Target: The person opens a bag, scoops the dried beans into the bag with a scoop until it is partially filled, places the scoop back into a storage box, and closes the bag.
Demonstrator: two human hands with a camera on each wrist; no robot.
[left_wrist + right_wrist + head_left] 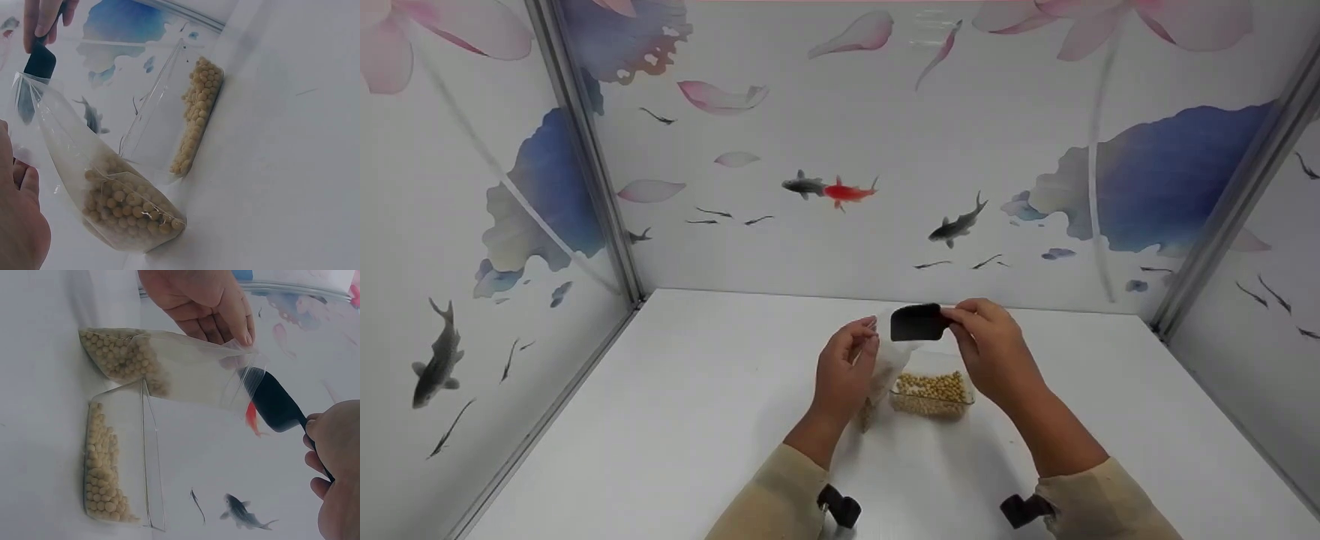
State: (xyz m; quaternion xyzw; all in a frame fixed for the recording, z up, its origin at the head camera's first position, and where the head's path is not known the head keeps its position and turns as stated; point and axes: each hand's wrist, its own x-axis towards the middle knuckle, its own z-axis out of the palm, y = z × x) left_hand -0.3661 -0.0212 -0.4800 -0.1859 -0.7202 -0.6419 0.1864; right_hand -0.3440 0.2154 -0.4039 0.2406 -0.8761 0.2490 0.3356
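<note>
My left hand (846, 367) pinches the top of a clear plastic bag (191, 368) near its mouth. Soybeans (132, 208) fill the lower part of the bag, which touches the tabletop. With my right hand (994, 349) I hold a black scoop (916, 324) by its thin handle. The scoop's front end reaches into the bag's mouth and shows through the plastic in both wrist views. Right beside the bag stands a clear rectangular container (151, 455), with loose soybeans (934, 386) spread over its bottom.
The white tabletop (697, 435) extends around both arms. Upright panels with painted fish and petals (847, 247) enclose it at the back and sides, joined by metal corner posts (592, 165). Black wrist mounts (840, 508) sit at both sleeves.
</note>
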